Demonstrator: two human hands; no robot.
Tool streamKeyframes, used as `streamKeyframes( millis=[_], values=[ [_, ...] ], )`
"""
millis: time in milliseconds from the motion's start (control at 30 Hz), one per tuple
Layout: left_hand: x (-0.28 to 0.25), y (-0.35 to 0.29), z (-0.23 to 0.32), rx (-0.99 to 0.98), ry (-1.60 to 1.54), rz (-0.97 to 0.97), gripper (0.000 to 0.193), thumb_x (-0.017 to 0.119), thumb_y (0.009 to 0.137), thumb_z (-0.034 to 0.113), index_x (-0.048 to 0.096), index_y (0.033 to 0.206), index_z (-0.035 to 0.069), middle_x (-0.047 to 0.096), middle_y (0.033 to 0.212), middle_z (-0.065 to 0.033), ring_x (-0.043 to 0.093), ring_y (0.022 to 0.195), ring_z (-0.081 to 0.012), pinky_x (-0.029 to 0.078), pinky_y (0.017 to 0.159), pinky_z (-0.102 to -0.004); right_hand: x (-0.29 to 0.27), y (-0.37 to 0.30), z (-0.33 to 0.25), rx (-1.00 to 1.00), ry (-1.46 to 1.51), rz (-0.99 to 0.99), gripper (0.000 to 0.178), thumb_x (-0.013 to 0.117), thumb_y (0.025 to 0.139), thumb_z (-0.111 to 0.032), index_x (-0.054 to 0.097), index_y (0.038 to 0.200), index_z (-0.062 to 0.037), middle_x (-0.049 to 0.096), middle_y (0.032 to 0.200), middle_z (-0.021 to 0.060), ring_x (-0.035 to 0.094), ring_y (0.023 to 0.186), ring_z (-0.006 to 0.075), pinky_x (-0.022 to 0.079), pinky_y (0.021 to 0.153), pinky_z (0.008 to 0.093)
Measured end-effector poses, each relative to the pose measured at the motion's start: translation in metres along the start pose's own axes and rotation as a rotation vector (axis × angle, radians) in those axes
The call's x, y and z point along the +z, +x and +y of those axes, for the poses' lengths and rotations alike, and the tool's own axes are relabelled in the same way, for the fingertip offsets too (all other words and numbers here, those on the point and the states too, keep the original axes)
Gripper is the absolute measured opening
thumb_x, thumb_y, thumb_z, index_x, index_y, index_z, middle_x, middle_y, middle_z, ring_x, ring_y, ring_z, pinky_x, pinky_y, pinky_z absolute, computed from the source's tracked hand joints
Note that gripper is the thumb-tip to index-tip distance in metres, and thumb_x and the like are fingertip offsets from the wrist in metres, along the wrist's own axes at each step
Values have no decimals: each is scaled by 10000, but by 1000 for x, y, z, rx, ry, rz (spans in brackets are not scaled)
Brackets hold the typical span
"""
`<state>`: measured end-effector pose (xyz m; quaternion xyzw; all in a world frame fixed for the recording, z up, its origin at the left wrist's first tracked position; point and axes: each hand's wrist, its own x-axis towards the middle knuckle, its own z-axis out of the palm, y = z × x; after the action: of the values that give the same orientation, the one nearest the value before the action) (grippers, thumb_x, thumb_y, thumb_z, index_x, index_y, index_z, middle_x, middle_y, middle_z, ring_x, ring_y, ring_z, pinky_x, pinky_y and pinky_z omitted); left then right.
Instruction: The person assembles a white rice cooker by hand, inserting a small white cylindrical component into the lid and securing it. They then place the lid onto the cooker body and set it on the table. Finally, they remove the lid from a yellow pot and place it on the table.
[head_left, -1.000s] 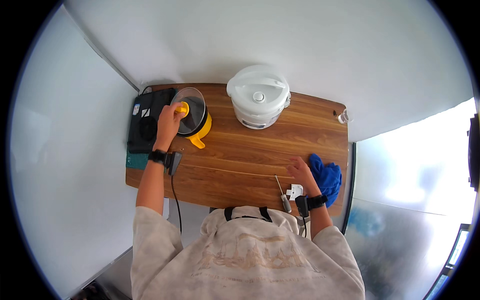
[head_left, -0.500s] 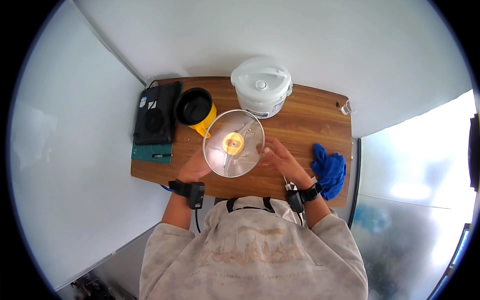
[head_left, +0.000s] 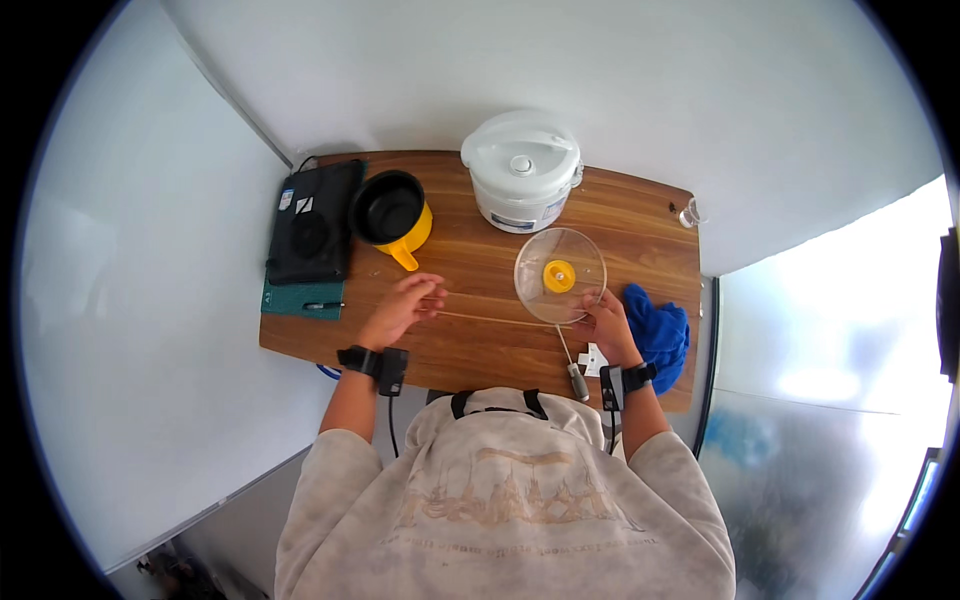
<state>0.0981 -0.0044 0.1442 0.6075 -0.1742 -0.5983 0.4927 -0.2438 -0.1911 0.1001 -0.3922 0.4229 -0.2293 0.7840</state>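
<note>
My right hand [head_left: 608, 328] grips the lower right rim of a round see-through lid [head_left: 540, 300] with a yellow knob at its middle. The lid is over the right half of the table, just in front of a white rice cooker; whether it touches the tabletop I cannot tell. My left hand [head_left: 398, 308] holds nothing, its fingers loosely bent and apart. Nearest to it is the yellow handle of a yellow pot [head_left: 420, 232] with a black inside. Wristbands with small black boxes are on both my wrists.
The white rice cooker [head_left: 522, 178] stands at the back. To the left, a black flat appliance [head_left: 312, 235] lies over a green mat [head_left: 285, 303] with a pen [head_left: 322, 306]. A screwdriver [head_left: 577, 380], white piece [head_left: 592, 360] and blue cloth [head_left: 658, 330] lie right; a small glass [head_left: 690, 213] lies far right.
The lid has moved right and lower, away from between my hands. My left hand has let go and is apart from it; my right hand now has its rim. The screwdriver is uncovered.
</note>
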Motion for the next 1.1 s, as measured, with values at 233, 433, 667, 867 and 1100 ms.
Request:
streamKeyframes(
  millis=[233,433,667,867,1100],
  values=[
    [-67,14,-11,33,-216,179,207,562,1000,227,598,1164,106,658,1031,-37,623,916,-134,507,791,-281,-82,67,59,-38,91,202,63,521,995,-116,539,1055,-112,696,991,96,703,873,244,595,683,412],
    [-92,40,-18,-32,-362,408,254,633,944,258,574,1146,116,639,1007,-31,619,912,-176,503,831,-344,-93,107,77,75,161,310,43,526,991,-123,542,1031,-121,689,994,87,705,856,254,594,670,424],
    [-112,66,-31,-64,-342,518,400,659,917,275,526,1248,94,534,1246,-87,536,1152,-226,497,913,-400,-105,120,88,138,172,331,94,502,978,-101,493,1071,-111,693,1007,113,719,882,295,614,665,463],
    [-112,82,-33,-81,-311,504,530,631,937,309,465,1389,87,468,1410,-112,463,1270,-258,465,966,-408,-110,119,94,144,197,303,121,515,994,-162,495,1106,-121,679,1055,109,713,919,288,614,681,447],
    [-105,94,-30,-98,-299,447,512,622,958,366,492,1382,109,483,1420,-86,451,1300,-235,413,1039,-397,-111,112,84,173,158,271,158,512,973,-184,536,1110,-108,678,1024,93,691,928,243,577,749,381]
  ],
)
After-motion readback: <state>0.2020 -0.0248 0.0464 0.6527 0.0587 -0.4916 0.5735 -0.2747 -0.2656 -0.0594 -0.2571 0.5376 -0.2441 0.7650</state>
